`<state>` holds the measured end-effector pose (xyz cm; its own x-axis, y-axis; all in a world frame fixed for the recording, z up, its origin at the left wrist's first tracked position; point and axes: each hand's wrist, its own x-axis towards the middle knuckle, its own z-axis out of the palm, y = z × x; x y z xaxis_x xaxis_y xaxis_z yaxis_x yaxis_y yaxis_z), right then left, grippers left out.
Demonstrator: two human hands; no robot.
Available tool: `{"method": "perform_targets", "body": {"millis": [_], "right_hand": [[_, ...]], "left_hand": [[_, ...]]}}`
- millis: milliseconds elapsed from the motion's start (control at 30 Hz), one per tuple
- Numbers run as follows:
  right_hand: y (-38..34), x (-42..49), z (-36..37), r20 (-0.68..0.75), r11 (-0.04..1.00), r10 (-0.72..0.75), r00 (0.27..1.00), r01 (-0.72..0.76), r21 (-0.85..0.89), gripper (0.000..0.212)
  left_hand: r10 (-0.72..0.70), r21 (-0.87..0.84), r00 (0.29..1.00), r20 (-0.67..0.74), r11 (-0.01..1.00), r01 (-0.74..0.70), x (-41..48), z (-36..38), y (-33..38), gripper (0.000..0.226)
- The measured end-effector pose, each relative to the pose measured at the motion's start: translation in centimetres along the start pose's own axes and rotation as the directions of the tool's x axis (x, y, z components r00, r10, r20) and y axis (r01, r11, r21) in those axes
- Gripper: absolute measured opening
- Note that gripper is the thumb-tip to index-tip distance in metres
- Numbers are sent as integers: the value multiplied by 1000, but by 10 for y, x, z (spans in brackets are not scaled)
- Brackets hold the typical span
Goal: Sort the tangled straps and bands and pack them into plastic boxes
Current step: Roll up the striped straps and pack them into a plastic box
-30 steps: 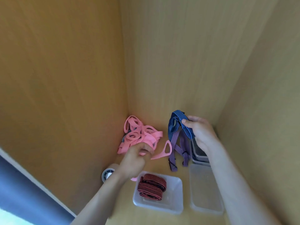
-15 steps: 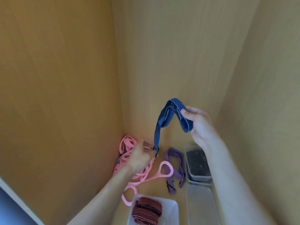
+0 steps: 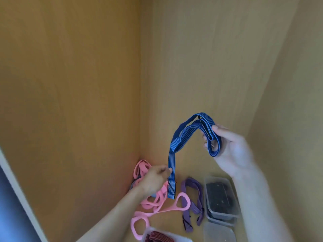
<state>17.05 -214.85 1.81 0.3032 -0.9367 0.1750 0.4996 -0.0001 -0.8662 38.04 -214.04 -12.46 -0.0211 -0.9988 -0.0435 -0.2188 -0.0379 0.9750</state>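
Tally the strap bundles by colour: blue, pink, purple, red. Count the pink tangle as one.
Blue strap: 1
Pink tangle: 1
Purple strap: 1
Red strap: 1
Total: 4

We look into the corner of a wooden cupboard. A left panel (image 3: 70, 102) of warm orange-brown grain meets the back panel (image 3: 201, 67) along an upright seam, and a paler right panel (image 3: 288, 102) slants in beside it. Below lies the shelf floor (image 3: 171, 224). A white strip (image 3: 19, 194) edges the left panel, with dark blue (image 3: 8, 215) beyond it.
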Motion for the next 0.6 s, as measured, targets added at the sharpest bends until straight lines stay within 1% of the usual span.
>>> {"method": "perform_targets", "body": {"millis": [67, 100, 200, 267, 333, 400, 467, 534, 600], "right_hand": [[2, 2, 0, -44, 996, 49, 998, -51, -68, 17], [4, 3, 0, -65, 989, 77, 995, -84, -119, 15], [9, 4, -3, -114, 965, 125, 986, -148, -217, 20], [10, 5, -7, -141, 956, 116, 983, -149, -254, 18], [9, 6, -10, -168, 945, 96, 981, -143, -293, 16], [8, 7, -11, -206, 931, 60, 977, -129, -342, 14], [8, 10, -8, -225, 913, 31, 974, -119, -390, 13], [8, 12, -4, -233, 895, 10, 973, -113, -432, 13], [10, 14, -1, -243, 881, 6, 970, -120, -458, 12]], "left_hand": [[9, -97, 997, -72, 995, -16, 4, -1, 13, 27], [17, -125, 992, -123, 992, -32, 6, -4, 22, 25], [71, -192, 960, -270, 973, -126, 8, -19, 51, 27], [100, -173, 920, -378, 969, -177, 8, -31, 68, 27], [136, -123, 883, -450, 970, -212, 8, -40, 79, 26], [178, -71, 863, -473, 969, -238, 6, -44, 87, 24], [214, -36, 858, -466, 965, -260, 3, -43, 90, 23], [249, -39, 871, -423, 955, -292, -3, -36, 91, 22], [258, -86, 894, -365, 947, -309, -8, -26, 89, 21]]}}
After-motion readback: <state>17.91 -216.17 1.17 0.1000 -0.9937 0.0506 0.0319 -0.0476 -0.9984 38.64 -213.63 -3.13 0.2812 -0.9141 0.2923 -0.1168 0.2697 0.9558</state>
